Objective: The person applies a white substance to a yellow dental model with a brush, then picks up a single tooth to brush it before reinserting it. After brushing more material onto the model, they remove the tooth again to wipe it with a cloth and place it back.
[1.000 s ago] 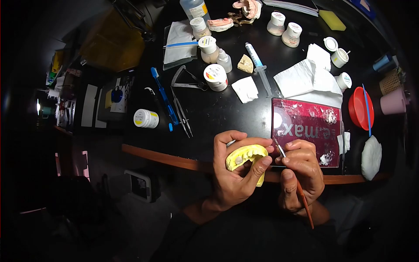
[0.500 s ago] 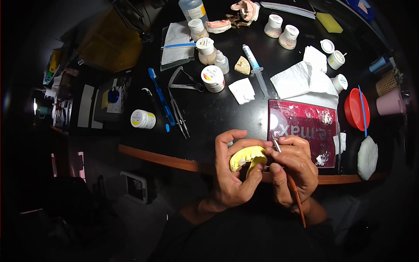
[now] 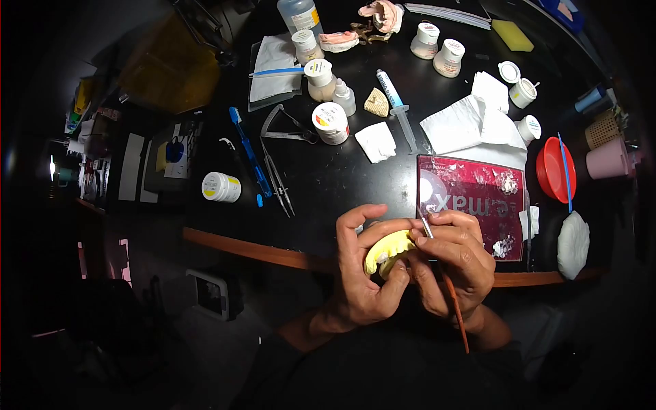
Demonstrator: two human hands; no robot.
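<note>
A yellow dental model [image 3: 388, 249] of a tooth arch is held up in front of the table edge. One whitish tooth [image 3: 382, 259] shows on its left side. Around the model curl the fingers and thumb of my left hand [image 3: 369, 283], closed on it. My right hand [image 3: 458, 263] grips a fine brush [image 3: 452, 301] with a reddish-brown handle and silver ferrule, whose ferrule end points up and away from me. The right thumb and fingertips touch the model's right end. Part of the model is hidden behind fingers.
A dark red mixing slab [image 3: 471, 198] with white smears lies beyond my right hand. Farther back are tissues [image 3: 454, 126], a syringe [image 3: 396, 109] and several jars [image 3: 331, 123]. Tweezers [image 3: 277, 178] and a blue toothbrush [image 3: 251, 150] lie left; a red bowl [image 3: 549, 171] stands right.
The model has tilted in my left hand, its teeth turned more toward me. My right thumb and fingers have closed in against the model, and the brush has shifted slightly left.
</note>
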